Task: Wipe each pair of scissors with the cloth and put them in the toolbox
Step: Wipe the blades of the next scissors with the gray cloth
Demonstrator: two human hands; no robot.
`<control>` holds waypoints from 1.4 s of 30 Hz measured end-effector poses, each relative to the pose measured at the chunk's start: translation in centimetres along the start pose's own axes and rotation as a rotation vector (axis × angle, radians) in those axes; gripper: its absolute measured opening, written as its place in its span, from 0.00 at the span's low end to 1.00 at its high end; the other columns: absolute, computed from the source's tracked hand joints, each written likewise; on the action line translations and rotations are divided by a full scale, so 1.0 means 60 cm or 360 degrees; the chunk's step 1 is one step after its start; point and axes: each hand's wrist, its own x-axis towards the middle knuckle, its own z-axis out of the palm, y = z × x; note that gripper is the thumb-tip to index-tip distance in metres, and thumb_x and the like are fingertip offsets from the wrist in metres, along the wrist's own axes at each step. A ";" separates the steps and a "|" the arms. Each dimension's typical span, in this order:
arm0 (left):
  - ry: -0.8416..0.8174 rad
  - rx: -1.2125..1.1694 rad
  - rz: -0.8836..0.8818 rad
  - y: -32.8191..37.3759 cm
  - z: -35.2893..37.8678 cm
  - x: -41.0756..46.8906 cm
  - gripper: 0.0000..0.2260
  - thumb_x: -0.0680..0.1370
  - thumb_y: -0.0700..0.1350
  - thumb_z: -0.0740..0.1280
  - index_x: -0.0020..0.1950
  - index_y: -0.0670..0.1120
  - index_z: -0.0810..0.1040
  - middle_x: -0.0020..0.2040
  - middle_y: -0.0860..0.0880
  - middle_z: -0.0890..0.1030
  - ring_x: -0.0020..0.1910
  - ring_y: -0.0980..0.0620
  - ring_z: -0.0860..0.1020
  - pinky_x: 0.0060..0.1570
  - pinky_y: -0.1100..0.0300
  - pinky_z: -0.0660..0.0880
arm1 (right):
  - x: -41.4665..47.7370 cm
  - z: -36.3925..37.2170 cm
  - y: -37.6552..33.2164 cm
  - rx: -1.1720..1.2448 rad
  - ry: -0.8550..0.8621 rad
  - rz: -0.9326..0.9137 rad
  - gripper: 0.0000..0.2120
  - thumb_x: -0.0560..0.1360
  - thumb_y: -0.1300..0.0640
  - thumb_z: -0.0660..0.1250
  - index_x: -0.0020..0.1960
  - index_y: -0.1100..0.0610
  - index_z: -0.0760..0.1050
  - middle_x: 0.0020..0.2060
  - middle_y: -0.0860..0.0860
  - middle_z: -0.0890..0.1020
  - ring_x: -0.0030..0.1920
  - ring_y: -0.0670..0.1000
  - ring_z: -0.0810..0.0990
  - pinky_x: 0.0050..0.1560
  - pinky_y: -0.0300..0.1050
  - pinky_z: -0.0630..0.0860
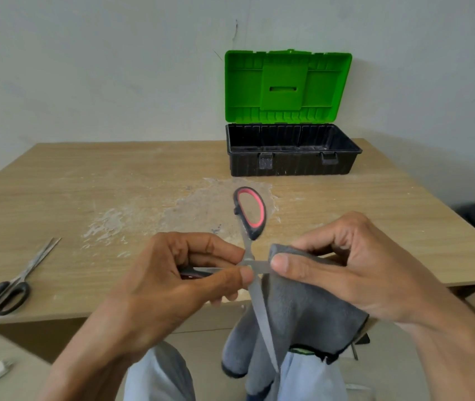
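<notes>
While the left hand (172,273) is pinching the opened scissors (259,311) near their pivot, the right hand (346,261) is pinching the cloth (303,314) around the blade that is pointing right. The other blade is pointing down towards the person. The toolbox (291,163) is sitting open, far and slightly right, on the table (114,183). The black scissors (7,290) are lying near left.

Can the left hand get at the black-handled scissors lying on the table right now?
Probably not yet: the left hand has its grip full, holding the red-handled scissors. The table between it and the black-handled scissors looks unobstructed.
</notes>
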 end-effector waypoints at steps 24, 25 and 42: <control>-0.0023 0.0016 -0.0011 -0.002 -0.009 -0.005 0.05 0.66 0.46 0.76 0.40 0.48 0.87 0.32 0.46 0.84 0.29 0.56 0.78 0.32 0.68 0.74 | -0.013 -0.019 -0.002 0.0012 0.0043 0.0094 0.10 0.73 0.45 0.74 0.42 0.49 0.90 0.34 0.50 0.88 0.32 0.50 0.84 0.36 0.34 0.74; -0.0017 0.0024 -0.0004 -0.001 -0.006 -0.004 0.05 0.66 0.46 0.76 0.40 0.47 0.87 0.32 0.46 0.84 0.28 0.56 0.78 0.32 0.68 0.74 | -0.010 -0.015 -0.002 0.0004 0.0063 0.0082 0.11 0.74 0.45 0.73 0.41 0.50 0.90 0.33 0.50 0.87 0.31 0.53 0.83 0.35 0.35 0.73; 0.0041 -0.0156 -0.0010 -0.001 0.010 -0.007 0.06 0.63 0.45 0.77 0.36 0.43 0.86 0.27 0.46 0.80 0.25 0.56 0.74 0.27 0.67 0.71 | -0.028 -0.008 0.016 0.0151 0.0108 0.0113 0.13 0.77 0.42 0.75 0.43 0.51 0.90 0.34 0.58 0.85 0.34 0.62 0.82 0.36 0.49 0.76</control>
